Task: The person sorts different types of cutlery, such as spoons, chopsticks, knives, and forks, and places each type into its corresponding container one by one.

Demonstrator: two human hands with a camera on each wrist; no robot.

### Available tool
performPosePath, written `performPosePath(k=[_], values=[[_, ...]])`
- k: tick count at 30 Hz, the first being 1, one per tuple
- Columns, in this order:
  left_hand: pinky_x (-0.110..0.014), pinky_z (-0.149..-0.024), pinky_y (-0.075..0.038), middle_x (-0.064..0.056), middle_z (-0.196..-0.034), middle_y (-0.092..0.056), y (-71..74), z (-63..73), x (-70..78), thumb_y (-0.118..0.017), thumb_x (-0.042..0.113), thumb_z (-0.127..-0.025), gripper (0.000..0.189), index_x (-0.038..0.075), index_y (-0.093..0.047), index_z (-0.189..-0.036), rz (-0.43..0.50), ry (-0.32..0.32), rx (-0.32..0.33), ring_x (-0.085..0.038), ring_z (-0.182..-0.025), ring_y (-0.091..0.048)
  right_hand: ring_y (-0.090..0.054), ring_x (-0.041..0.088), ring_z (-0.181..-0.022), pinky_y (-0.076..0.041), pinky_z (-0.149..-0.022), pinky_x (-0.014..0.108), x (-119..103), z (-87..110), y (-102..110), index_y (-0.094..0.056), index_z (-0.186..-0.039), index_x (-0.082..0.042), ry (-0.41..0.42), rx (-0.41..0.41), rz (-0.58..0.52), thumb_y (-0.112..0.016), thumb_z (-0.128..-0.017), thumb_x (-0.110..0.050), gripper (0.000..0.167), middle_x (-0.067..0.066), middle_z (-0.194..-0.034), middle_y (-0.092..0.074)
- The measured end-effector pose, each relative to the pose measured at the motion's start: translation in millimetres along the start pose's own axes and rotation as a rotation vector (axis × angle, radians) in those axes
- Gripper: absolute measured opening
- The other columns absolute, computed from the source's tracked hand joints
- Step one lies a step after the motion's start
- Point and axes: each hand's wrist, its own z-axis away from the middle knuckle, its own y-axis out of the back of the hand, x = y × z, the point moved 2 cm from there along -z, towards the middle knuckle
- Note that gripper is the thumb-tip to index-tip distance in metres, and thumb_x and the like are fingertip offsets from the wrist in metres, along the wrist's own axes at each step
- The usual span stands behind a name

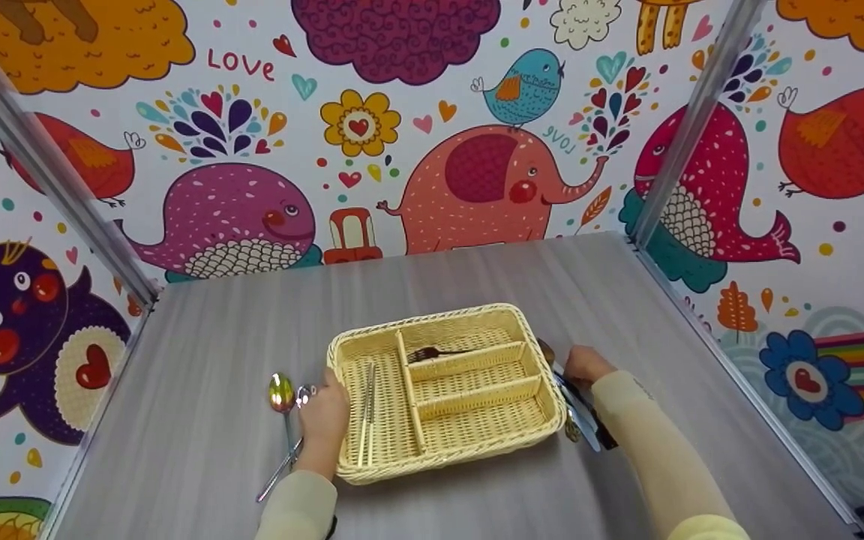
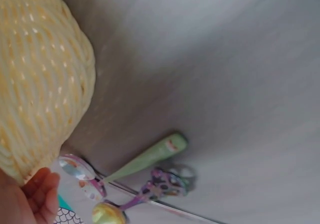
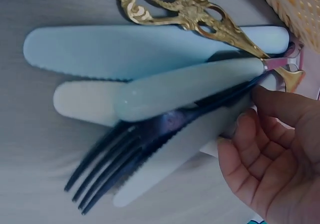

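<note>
A cream woven basket (image 1: 454, 457) with several compartments stands mid-table, with a pair of chopsticks (image 1: 367, 412) in its long left compartment and a dark fork (image 1: 436, 352) in the back right one. My left hand (image 1: 323, 420) grips the basket's left side. Over on the right, my right hand (image 3: 270, 159) pinches the handle end of another dark fork (image 3: 165, 124) among piled cutlery. Around that fork lie a pale blue serrated knife (image 3: 90, 51), a white serrated knife (image 3: 155, 171), a pale green rounded handle (image 3: 190, 91) and an ornate gold handle (image 3: 195, 11).
Left of the basket lie a shiny rainbow-coloured spoon (image 1: 280, 394), a pale green handle (image 2: 150, 156) and other crossing cutlery. Printed panels (image 1: 357, 180) in metal frames enclose the grey table (image 1: 207, 360) at the back and both sides.
</note>
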Motion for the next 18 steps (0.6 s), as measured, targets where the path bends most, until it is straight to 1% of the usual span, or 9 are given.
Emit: performPosePath(k=[3, 6, 7, 9, 11, 14, 18], values=[[-0.042, -0.036, -0.041, -0.015, -0.046, -0.051, 0.8, -0.2, 0.7, -0.057, 0.008, -0.083, 0.031, -0.010, -0.051, -0.107, 0.013, 0.011, -0.027, -0.030, -0.039, -0.053, -0.034, 0.012, -0.039, -0.027, -0.038, 0.024, 2.6, -1.6, -1.0, -0.043, -0.050, -0.009, 0.000, 0.000, 0.008, -0.054, -0.072, 0.001, 0.027, -0.001, -0.046, -0.038], [-0.041, -0.037, -0.042, -0.015, -0.047, -0.052, 1.9, -0.3, 0.9, -0.056, 0.007, -0.083, 0.032, -0.011, -0.052, -0.109, 0.008, 0.013, -0.057, -0.029, -0.039, -0.053, -0.034, 0.012, -0.042, -0.027, -0.041, 0.024, 1.0, 0.9, 0.8, -0.043, -0.049, -0.010, 0.046, 0.007, 0.051, -0.055, -0.072, 0.000, 0.027, -0.002, -0.047, -0.038], [-0.041, -0.036, -0.041, -0.015, -0.046, -0.052, 2.1, -0.2, 1.1, -0.056, 0.006, -0.082, 0.032, -0.011, -0.052, -0.109, 0.004, 0.009, -0.052, -0.029, -0.039, -0.053, -0.034, 0.013, -0.043, -0.027, -0.042, 0.024, 0.5, 1.3, 1.6, -0.043, -0.049, -0.010, 0.058, 0.008, 0.067, -0.055, -0.071, 0.000, 0.026, -0.001, -0.048, -0.038], [-0.041, -0.037, -0.042, -0.015, -0.048, -0.052, 2.5, -0.2, 1.2, -0.055, 0.006, -0.082, 0.032, -0.011, -0.051, -0.109, 0.003, 0.015, -0.075, -0.029, -0.040, -0.054, -0.035, 0.014, -0.046, -0.028, -0.044, 0.025, -0.4, 1.8, 2.3, -0.044, -0.051, -0.010, 0.098, 0.010, 0.103, -0.054, -0.070, 0.000, 0.024, -0.001, -0.050, -0.039], [-0.042, -0.038, -0.043, -0.017, -0.050, -0.054, 3.2, -0.8, 1.2, -0.054, 0.007, -0.083, 0.033, -0.010, -0.049, -0.110, 0.003, 0.026, -0.109, -0.031, -0.042, -0.055, -0.036, 0.016, -0.048, -0.028, -0.045, 0.026, -0.6, 1.3, 2.5, -0.045, -0.052, -0.008, 0.129, 0.006, 0.128, -0.053, -0.070, 0.000, 0.022, 0.000, -0.052, -0.040], [-0.043, -0.040, -0.043, -0.018, -0.052, -0.055, 3.2, -1.4, 0.7, -0.053, 0.009, -0.085, 0.033, -0.009, -0.049, -0.112, 0.019, 0.055, -0.146, -0.032, -0.044, -0.056, -0.038, 0.017, -0.052, -0.030, -0.048, 0.027, 0.3, 0.7, 2.2, -0.052, -0.057, -0.004, 0.154, -0.008, 0.132, -0.054, -0.072, -0.001, 0.015, 0.001, -0.056, -0.043], [-0.043, -0.039, -0.043, -0.017, -0.051, -0.054, 2.7, -1.5, 0.7, -0.054, 0.009, -0.084, 0.032, -0.009, -0.049, -0.110, 0.021, 0.052, -0.121, -0.032, -0.043, -0.055, -0.040, 0.015, -0.053, -0.032, -0.049, 0.026, 2.5, -0.5, 2.0, -0.060, -0.066, 0.002, 0.172, -0.013, 0.116, -0.058, -0.074, -0.002, 0.010, 0.001, -0.059, -0.047]])
